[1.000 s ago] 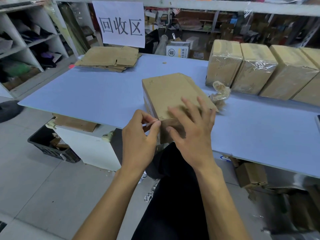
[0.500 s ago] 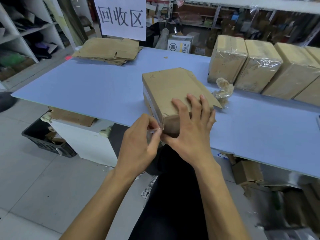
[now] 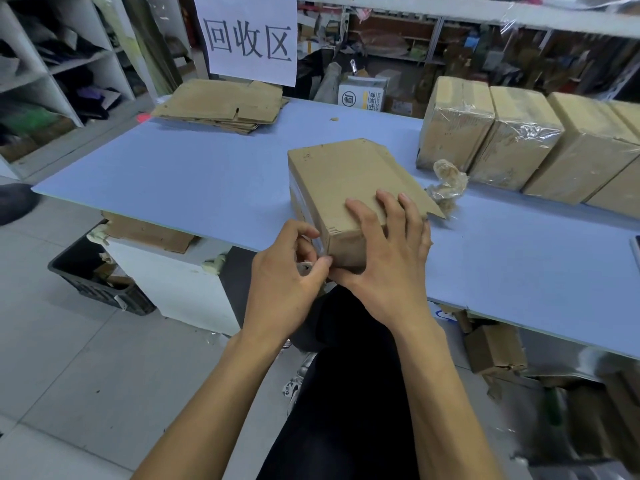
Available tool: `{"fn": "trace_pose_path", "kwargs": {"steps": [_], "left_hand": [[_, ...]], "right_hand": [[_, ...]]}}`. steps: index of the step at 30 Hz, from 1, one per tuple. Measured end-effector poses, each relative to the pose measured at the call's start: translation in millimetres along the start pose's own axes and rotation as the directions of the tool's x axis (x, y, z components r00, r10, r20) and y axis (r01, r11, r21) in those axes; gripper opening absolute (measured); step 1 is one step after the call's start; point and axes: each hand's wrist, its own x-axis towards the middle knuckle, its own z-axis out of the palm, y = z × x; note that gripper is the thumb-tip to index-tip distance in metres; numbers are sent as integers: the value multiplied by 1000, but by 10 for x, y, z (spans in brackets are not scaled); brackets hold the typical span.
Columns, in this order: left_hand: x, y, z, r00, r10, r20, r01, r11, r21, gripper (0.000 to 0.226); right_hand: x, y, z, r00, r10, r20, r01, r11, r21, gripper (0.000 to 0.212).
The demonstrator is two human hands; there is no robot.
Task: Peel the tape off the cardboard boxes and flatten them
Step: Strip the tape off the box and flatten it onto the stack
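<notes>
1. Only the head view is given, so every place below is told from the cardboard box (image 3: 346,188), which lies at the near edge of the blue worktop (image 3: 194,181) with its near end jutting over that edge toward the person.
2. Right hand (image 3: 384,268): its fingers are spread flat across the near top of the box and its thumb runs under the near end. It presses rather than grips, probably to keep the box from sliding while the tape is pulled.
3. Left hand (image 3: 287,282): at the box's near left corner, thumb and forefinger pinch a thin clear strip of tape (image 3: 308,265), apparently to lift its end off the seam. How much has come free is too small to tell.
4. Looks: plain brown, scuffed, not yet collapsed, with a flap standing out on its right side.
5. Just right of the box lies a crumpled tape wad (image 3: 446,181); beyond that stands a row of wrapped boxes (image 3: 519,140), probably awaiting the same work.
6. Far left of the box lies a stack of flattened cardboard (image 3: 221,105), under a paper sign (image 3: 247,36).
</notes>
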Motion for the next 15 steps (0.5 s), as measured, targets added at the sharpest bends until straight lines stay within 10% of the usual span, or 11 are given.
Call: {"fn": "trace_pose_path", "kwargs": {"steps": [11, 15], "left_hand": [[38, 4, -15, 998, -10, 57, 6, 998, 58, 24], [145, -75, -144, 957, -38, 286, -50, 955, 293, 32]], "right_hand": [[6, -4, -26, 1000, 17, 6, -17, 1000, 25, 92], [66, 12, -70, 997, 32, 76, -35, 998, 43, 98]]}}
